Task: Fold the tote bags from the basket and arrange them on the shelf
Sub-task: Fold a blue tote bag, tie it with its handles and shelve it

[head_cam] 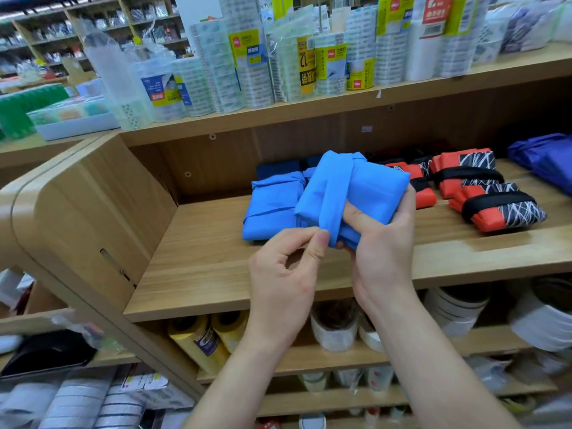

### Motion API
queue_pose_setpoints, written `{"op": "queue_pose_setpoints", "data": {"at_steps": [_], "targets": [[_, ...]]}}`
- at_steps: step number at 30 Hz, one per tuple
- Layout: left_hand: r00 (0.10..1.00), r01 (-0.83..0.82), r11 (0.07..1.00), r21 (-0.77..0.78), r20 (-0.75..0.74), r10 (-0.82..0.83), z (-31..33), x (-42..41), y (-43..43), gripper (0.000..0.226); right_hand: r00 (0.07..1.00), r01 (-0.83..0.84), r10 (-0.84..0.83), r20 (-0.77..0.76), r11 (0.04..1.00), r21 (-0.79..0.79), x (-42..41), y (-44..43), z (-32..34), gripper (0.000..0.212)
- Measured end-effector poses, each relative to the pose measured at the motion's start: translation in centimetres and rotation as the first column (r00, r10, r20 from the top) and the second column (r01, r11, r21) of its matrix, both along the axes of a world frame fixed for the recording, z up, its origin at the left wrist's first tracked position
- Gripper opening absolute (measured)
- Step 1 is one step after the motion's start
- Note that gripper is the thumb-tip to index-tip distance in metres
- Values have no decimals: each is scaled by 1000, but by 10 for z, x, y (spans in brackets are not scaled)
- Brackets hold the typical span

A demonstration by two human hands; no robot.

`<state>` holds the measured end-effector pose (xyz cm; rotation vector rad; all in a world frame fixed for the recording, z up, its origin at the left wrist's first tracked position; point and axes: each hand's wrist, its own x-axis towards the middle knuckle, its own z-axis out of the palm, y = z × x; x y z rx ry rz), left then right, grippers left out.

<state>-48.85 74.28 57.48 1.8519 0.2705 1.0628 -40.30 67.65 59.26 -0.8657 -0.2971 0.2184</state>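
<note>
A folded light blue tote bag (368,185), wrapped with its own strap, is held just above the wooden shelf (201,258). My right hand (382,243) grips its near right end, thumb on top. My left hand (288,267) pinches the near end of the strap between thumb and fingers. Another folded light blue bag (269,209) lies on the shelf directly behind and left of it. Folded red bags with black straps and line-patterned panels (492,199) sit in rows to the right. A dark blue folded bag (278,170) lies at the back.
A loose dark blue bag (544,159) lies at the shelf's far right. Packs of clear tape rolls (247,66) crowd the shelf above. Below are yellow rolls (201,339) and more tape. The shelf's rounded side panel (77,212) closes the left end.
</note>
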Motion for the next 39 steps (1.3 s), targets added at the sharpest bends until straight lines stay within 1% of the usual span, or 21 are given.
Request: {"op": "queue_pose_setpoints", "data": {"at_steps": [2, 3, 6, 7, 9, 11, 12, 13, 15, 17, 18, 21, 23, 24, 27, 28, 29, 31, 33, 36, 39], "targets": [[1000, -9, 1000, -6, 5, 9, 0, 1, 1, 5, 1000, 2, -1, -20, 1000, 17, 2, 4, -5, 27], [1000, -12, 1000, -1, 7, 12, 0, 2, 1, 4, 999, 21, -20, -34, 1000, 20, 3, 6, -5, 24], [997, -64, 993, 98, 43, 60, -2, 4, -1, 21, 998, 55, -55, -44, 998, 11, 6, 9, -4, 40], [995, -79, 991, 111, 61, 72, -2, 3, -1, 24, 999, 46, -46, -24, 999, -4, 8, 9, -3, 39], [994, -74, 997, 33, 80, 71, -1, 0, -4, 30, 999, 28, -26, 39, 998, -58, 14, 6, -4, 39], [996, -45, 991, -129, 69, 54, 6, -3, -4, 39, 998, -2, 8, 67, 997, -83, 20, 2, -4, 51], [997, -49, 982, -182, 45, 58, 9, -3, -2, 43, 996, -46, 51, 67, 996, -79, 22, 0, -4, 51], [997, -71, 979, -193, 4, 73, 12, -2, 3, 45, 993, -93, 98, 65, 993, -79, 24, 0, -5, 45], [990, -105, 985, -135, -108, 91, 18, 1, 17, 39, 982, -174, 180, 51, 979, -109, 26, 0, -8, 27], [978, -55, 993, -106, -206, 32, 23, 4, 27, 30, 967, -237, 248, 54, 959, -154, 28, 0, -12, 21], [971, -16, 991, -130, -239, -16, 26, 5, 31, 27, 957, -260, 278, 79, 947, -186, 29, 0, -12, 19], [941, 132, 933, -334, -254, -224, 32, 4, 39, 32, 919, -290, 353, 174, 907, -306, 38, -3, -12, 17], [915, 215, 871, -442, -220, -338, 33, 1, 46, 34, 885, -328, 416, 210, 876, -354, 44, -4, -8, 26], [909, 230, 854, -466, -211, -360, 33, 0, 50, 36, 864, -342, 447, 232, 858, -383, 47, -3, -5, 29], [936, 165, 856, -489, -197, -293, 34, -1, 55, 47, 821, -337, 508, 261, 799, -498, 46, 8, 3, 12], [953, 125, 878, -462, -190, -236, 36, -2, 57, 47, 816, -319, 514, 265, 782, -535, 44, 14, 6, 13], [970, 80, 898, -433, -175, -171, 39, -3, 61, 45, 809, -256, 502, 306, 769, -585, 45, 21, 5, 22], [993, -29, 900, -435, -112, -22, 45, -7, 78, 42, 774, -6, 443, 453, 719, -695, 48, 33, 1, 43], [990, -134, 848, -512, -43, 131, 44, -10, 106, 49, 705, 224, 401, 585, 657, -720, 50, 38, 0, 53], [963, -223, 769, -600, -14, 269, 33, -9, 145, 56, 535, 411, 471, 702, 581, -703, 49, 42, -4, 56], [944, -290, 706, -647, -71, 323, 14, 3, 170, 49, 416, 523, 634, 652, 419, -742, 46, 51, -10, 50]]}}
